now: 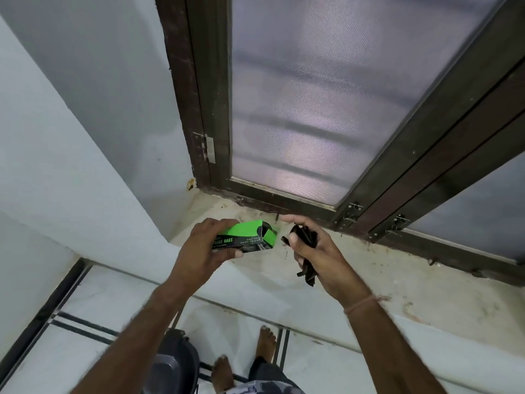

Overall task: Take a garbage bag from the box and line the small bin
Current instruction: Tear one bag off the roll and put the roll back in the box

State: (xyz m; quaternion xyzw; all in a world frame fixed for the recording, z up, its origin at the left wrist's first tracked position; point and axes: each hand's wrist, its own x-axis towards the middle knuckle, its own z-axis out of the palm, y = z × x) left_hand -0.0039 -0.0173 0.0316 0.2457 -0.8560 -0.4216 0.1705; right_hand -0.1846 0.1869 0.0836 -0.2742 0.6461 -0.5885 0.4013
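Observation:
My left hand (pixel 205 245) grips a green and black garbage bag box (pixel 250 236), held level over the window sill with its right end flap open. Just right of the box, my right hand (pixel 315 251) is closed around a folded black garbage bag (pixel 305 237), whose ends stick out above and below my fingers. The small dark bin (pixel 176 362) stands on the floor below, between my left forearm and my feet, partly hidden by the arm.
A pale stone window sill (pixel 397 280) with dirt specks runs under my hands. Behind it stands a brown-framed window with mesh panes (pixel 312 95). White walls close in on the left. My bare feet (pixel 244 362) stand on white floor tiles.

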